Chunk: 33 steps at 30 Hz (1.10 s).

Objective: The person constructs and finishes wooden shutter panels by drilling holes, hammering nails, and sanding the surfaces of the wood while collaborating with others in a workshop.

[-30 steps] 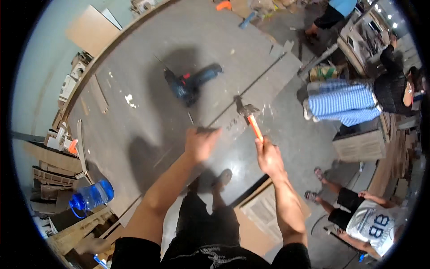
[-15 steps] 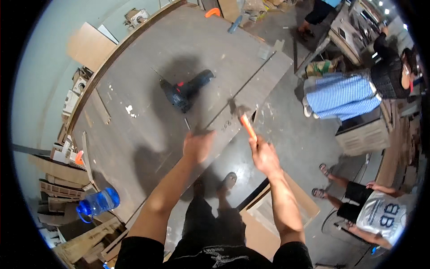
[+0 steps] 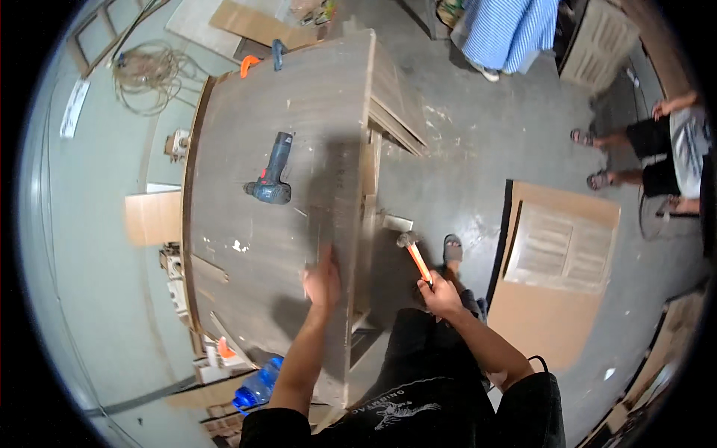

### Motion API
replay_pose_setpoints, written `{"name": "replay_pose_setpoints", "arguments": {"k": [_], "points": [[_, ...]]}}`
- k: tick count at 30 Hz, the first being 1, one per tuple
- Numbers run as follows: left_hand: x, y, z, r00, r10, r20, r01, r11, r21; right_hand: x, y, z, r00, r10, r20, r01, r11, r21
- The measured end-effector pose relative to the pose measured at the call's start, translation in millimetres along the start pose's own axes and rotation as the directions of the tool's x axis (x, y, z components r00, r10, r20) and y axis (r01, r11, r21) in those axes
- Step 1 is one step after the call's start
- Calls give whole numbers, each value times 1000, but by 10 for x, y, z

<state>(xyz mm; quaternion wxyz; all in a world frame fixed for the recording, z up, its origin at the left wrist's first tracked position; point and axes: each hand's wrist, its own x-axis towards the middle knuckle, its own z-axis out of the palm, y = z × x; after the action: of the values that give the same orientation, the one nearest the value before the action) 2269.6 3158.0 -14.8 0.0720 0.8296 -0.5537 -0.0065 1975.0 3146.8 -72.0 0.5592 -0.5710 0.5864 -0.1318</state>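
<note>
My right hand (image 3: 442,297) grips a hammer (image 3: 415,257) by its orange handle, the metal head pointing away from me. The hammer is out past the right edge of the large grey-brown worktable (image 3: 224,280). Low over the tabletop, close to that edge, is my left hand (image 3: 321,285), somewhat blurred, one finger stretched forward and no held thing visible. Farther up the table lies a dark blue cordless drill (image 3: 273,175) with red accents. Between drill and left hand rests a small thin rod (image 3: 300,212).
An orange clamp-like piece (image 3: 249,66) and a blue one (image 3: 278,55) sit on the far edge. A blue water bottle (image 3: 258,384) is at the near left. Right of me, a pale panel (image 3: 560,249) lies on brown board (image 3: 549,321). Two people are nearby.
My view has turned, so the table now stands more upright in it. The hammer has moved from over the table's edge to beyond it. My left hand remains over the tabletop.
</note>
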Motion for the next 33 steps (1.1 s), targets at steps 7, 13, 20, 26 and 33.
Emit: {"name": "replay_pose_setpoints", "arguments": {"k": [7,13,20,26,33], "points": [[-395,-150,65,988,122,-96,-123,992,-3,-308,125,321,998,18,-53,-13,996,89],[-450,-285,137,976,54,-211,-69,995,-65,-242,-374,185,976,-147,-161,140,989,-56],[-792,-572,70,995,-12,-96,4,997,-79,-279,-2036,-452,847,-474,-241,494,869,26],[-776,-574,-63,995,-60,-74,43,976,-214,-86,-2556,-225,525,-748,-406,804,592,-50],[-762,-633,70,981,60,-185,-102,969,-226,679,-1974,120,905,-370,209,417,686,-596]]}}
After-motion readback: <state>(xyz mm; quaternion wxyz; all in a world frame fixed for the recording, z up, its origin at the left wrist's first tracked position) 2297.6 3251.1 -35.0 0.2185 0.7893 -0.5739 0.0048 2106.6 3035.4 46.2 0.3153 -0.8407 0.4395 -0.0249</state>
